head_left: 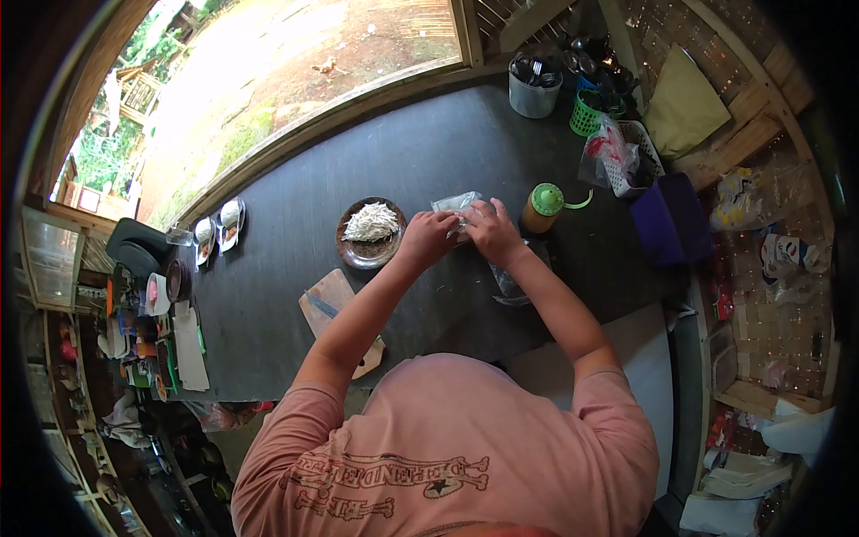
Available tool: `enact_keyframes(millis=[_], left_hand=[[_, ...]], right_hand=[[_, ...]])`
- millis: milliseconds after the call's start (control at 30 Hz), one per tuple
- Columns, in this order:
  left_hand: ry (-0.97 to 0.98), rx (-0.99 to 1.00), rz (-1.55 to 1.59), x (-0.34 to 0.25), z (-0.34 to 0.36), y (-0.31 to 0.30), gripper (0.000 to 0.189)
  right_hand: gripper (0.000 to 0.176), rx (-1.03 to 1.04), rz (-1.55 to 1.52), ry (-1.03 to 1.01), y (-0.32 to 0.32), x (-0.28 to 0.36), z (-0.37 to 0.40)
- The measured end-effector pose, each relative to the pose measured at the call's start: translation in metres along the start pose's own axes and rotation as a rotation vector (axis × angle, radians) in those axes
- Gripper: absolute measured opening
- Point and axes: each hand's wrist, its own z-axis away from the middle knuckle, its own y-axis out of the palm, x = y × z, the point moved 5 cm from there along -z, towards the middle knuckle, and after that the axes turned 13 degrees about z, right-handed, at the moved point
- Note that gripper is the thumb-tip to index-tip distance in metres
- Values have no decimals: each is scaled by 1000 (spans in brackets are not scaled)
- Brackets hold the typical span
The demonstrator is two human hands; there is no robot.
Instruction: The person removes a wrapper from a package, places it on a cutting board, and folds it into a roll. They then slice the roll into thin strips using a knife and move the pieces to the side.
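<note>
Both my hands meet over a small clear plastic bag (455, 203) on the dark counter (268, 295). My left hand (428, 234) grips the bag's near side and my right hand (489, 229) pinches it from the right. Just left of the bag sits a brown plate (352, 253) piled with white shredded food (370, 221). A bottle with a green cap (543, 207) stands right of my right hand.
A wooden cutting board (333, 300) with a knife (321, 305) lies near my left forearm. More clear plastic (507, 285) lies under my right forearm. Two small dishes (220, 229) sit far left. A grey utensil pot (534, 89), green basket (586, 114) and white basket (632, 159) stand at the back right.
</note>
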Motion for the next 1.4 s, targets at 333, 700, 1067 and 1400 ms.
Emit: enact_keyframes(millis=[333,700,1067,1400], left_hand=[[4,-60,37,-14,12,-5,53],[80,-481,283,-69,78,-46,25],[-194,-561,612,-36,270,-88,19],[-615,-1102,851,50,431,-149,29]], right_hand=[[21,-84,-71,-53,-25,8,6],[14,-222,-386,185,-101,27,3],[52,626,-985,254,-55,170,9],[106,524,-396,43,13,331,-82]])
